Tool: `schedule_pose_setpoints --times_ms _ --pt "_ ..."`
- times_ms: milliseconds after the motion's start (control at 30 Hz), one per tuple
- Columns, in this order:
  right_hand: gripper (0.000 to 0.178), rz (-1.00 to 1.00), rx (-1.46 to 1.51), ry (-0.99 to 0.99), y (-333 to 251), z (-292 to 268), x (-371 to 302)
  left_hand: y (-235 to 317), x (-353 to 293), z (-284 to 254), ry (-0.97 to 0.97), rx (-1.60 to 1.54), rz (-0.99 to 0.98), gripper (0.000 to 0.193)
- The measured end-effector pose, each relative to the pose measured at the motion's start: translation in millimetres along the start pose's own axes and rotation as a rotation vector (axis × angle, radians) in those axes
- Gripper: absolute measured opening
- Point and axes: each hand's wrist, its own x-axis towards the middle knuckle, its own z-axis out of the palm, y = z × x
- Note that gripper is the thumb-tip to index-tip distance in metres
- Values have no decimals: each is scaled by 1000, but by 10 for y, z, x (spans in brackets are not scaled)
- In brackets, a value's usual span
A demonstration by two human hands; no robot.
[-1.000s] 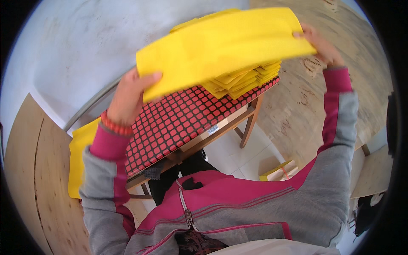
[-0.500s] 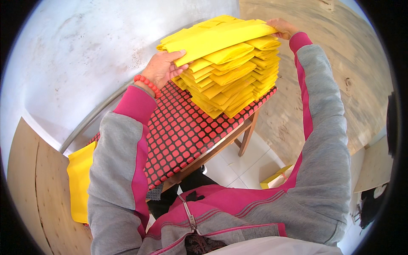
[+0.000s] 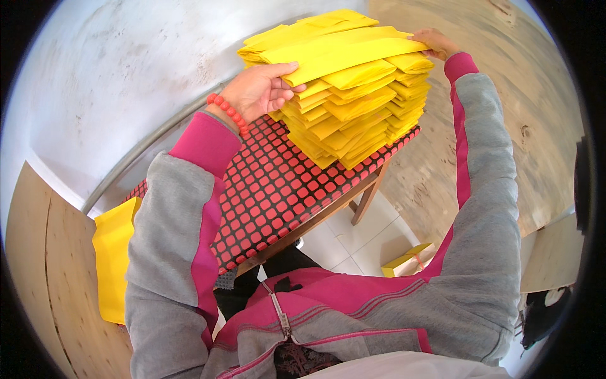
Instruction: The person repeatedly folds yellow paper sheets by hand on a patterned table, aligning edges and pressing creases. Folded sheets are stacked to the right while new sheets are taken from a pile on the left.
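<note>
You hold one yellow folded sheet (image 3: 344, 54) flat on top of a single tall stack of yellow sheets (image 3: 353, 110) at 12 o'clock. Your left hand (image 3: 259, 91) pinches its near-left edge, fingers curled; your right hand (image 3: 435, 44) grips the far-right end, its fingers mostly hidden. The stack sits at the right end of the red-checked desk (image 3: 278, 189), flush to the edge. One more yellow pile (image 3: 113, 259) lies at 8 o'clock, partly hidden by your sleeve.

Red-black checked table cover (image 3: 278, 196); yellow sheet (image 3: 113, 252) at left; small yellow box (image 3: 407, 260) on tiled floor.
</note>
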Motion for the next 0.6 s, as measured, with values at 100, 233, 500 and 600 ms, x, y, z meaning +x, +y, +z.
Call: schedule_pose_setpoints --times_ms 100,233,500,600 --pt "22 20 -24 -41 10 -56 14 -9 21 58 27 -40 -16 32" --pt "27 23 -28 -7 27 -66 91 -74 42 47 2 -74 -33 30" --pt "26 -24 -91 -24 132 -104 391 -57 12 -65 -81 -81 -103 34" --pt "31 -63 -432 122 -75 -154 140 -80 -187 -58 -63 -15 -66 44"
